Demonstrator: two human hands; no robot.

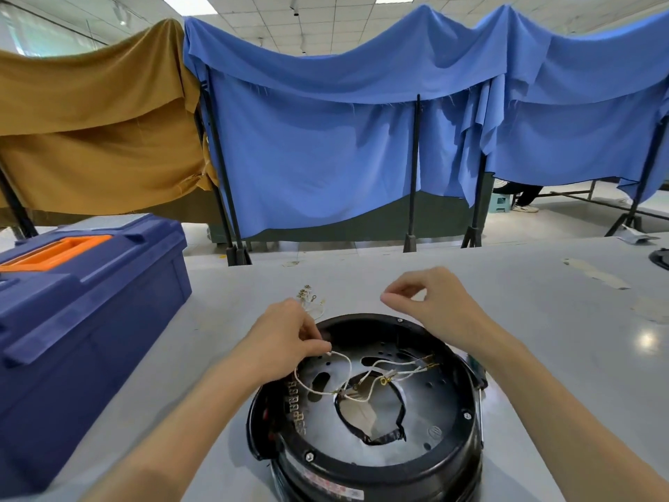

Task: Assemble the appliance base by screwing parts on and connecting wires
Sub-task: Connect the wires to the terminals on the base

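The base (467,414) sat open side up on the tabletop (543,320), exposing its wiring. The left hand (286,338) pinched a white wire (344,356) at the rim, probably to route it. The right hand (430,302) hovered, fingers curled; whether it held anything was unclear.

**Blue, ochre and black over a pale grey counter**

The counter (543,320) is pale grey, marked with a few beige tape patches (597,275). The round base (467,385) is glossy black, and its inner plate (427,422) is dull silver-grey dotted with dark holes. The wires (342,355) are white and end in brass-yellow terminals (383,381). A label (325,487) on the base's outer wall is red and white. The toolbox (83,309) is navy blue with an orange handle (58,250). 1 cloth (94,139) is plain ochre brown; the blue cloths (325,146) are a plain mid blue. The stands (413,168) are black. A small stool (501,204) is green. The ceiling (362,16) is white with a grid of square tiles.
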